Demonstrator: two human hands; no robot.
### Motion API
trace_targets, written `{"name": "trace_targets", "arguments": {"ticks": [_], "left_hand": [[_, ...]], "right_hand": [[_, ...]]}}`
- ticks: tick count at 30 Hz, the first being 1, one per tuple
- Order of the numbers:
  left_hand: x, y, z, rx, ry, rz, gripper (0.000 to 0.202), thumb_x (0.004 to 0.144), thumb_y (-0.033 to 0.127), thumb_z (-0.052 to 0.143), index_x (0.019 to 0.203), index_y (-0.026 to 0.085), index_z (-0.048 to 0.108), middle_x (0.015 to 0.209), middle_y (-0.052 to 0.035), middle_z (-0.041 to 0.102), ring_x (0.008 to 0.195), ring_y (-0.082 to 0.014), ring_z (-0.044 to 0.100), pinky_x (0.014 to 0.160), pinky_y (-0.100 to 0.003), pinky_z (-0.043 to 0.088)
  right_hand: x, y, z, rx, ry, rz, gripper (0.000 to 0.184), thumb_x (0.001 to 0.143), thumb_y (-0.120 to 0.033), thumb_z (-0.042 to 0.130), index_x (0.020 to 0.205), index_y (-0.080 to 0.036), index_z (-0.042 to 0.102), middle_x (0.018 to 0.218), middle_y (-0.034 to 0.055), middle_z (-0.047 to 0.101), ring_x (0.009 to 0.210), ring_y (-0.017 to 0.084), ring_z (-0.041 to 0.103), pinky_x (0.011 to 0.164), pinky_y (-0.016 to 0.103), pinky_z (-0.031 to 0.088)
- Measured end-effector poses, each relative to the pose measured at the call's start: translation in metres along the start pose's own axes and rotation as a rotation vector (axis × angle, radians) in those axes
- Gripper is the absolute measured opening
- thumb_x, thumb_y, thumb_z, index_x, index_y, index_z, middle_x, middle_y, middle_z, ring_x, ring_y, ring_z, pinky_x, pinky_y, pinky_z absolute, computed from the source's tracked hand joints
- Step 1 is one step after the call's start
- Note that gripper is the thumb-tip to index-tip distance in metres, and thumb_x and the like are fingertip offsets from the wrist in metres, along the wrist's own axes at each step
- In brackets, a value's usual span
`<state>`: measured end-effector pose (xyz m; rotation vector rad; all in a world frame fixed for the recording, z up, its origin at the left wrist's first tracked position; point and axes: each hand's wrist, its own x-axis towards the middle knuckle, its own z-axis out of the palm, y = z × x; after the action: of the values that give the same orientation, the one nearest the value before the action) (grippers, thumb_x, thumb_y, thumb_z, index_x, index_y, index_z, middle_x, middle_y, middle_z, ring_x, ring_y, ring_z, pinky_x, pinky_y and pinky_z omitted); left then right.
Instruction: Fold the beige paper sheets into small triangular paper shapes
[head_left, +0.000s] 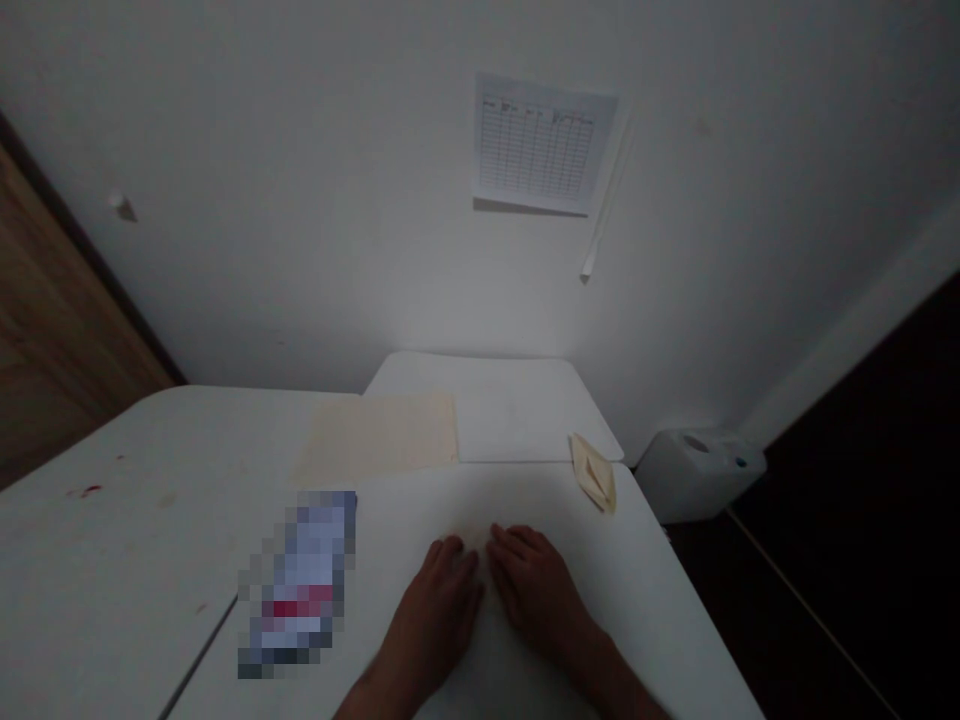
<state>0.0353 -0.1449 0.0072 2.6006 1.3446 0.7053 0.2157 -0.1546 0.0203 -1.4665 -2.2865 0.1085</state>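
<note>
My left hand (pixel 444 605) rests on the white table (pixel 600 570), its fingers loosely bent and partly in shadow. Beside it, a small gap apart, my right hand (pixel 536 585) lies palm down with its fingers stretched out towards the left. I see nothing held in either hand. Beyond my right hand, near the table's right edge, is a folded piece of cream paper (pixel 591 475). A flat cream sheet (pixel 375 437) lies past my left hand. To the left of that hand, a blurred-out bluish object with a red band (pixel 307 560) lies on the table.
Against the wall stands another white tabletop (pixel 517 405). A printed table on paper (pixel 536 145) hangs on the wall, beside a thin white strip (pixel 604 215). At right, a white box-like object (pixel 697 475) sits lower than the table. Wooden panelling (pixel 52 310) is at left.
</note>
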Motion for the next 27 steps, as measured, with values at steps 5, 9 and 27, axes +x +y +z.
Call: {"name": "trace_targets", "arguments": {"ticks": [5,9,27], "left_hand": [[0.0,-0.009,-0.003,0.039,-0.009,0.065,0.022,0.087,0.009,0.047,0.09,0.021,0.065,0.107,-0.0095,0.064,0.104,-0.026,0.06,0.088,-0.045,0.055],[-0.006,-0.027,0.002,0.047,0.053,0.167,0.032,0.089,0.014,0.048,0.118,0.023,0.061,0.131,-0.0071,0.059,0.119,-0.027,0.054,0.095,-0.047,0.052],[-0.009,-0.028,0.004,0.058,-0.014,0.093,0.033,0.092,0.022,0.048,0.122,0.023,0.059,0.134,-0.0065,0.057,0.123,-0.0276,0.052,0.097,-0.05,0.049]], "right_hand": [[-0.007,-0.002,0.005,0.015,-0.021,-0.024,0.039,0.093,-0.015,0.042,0.129,-0.02,0.056,0.138,0.004,0.053,0.128,0.022,0.045,0.109,0.04,0.036],[-0.007,0.003,0.004,0.006,-0.057,-0.009,0.048,0.087,-0.007,0.04,0.132,-0.019,0.054,0.14,0.0041,0.05,0.131,0.021,0.041,0.112,0.041,0.033],[-0.029,0.004,-0.005,-0.046,-0.225,0.108,0.054,0.101,-0.038,0.025,0.15,-0.016,0.02,0.155,0.0067,0.017,0.143,0.025,0.017,0.117,0.052,0.017]]}}
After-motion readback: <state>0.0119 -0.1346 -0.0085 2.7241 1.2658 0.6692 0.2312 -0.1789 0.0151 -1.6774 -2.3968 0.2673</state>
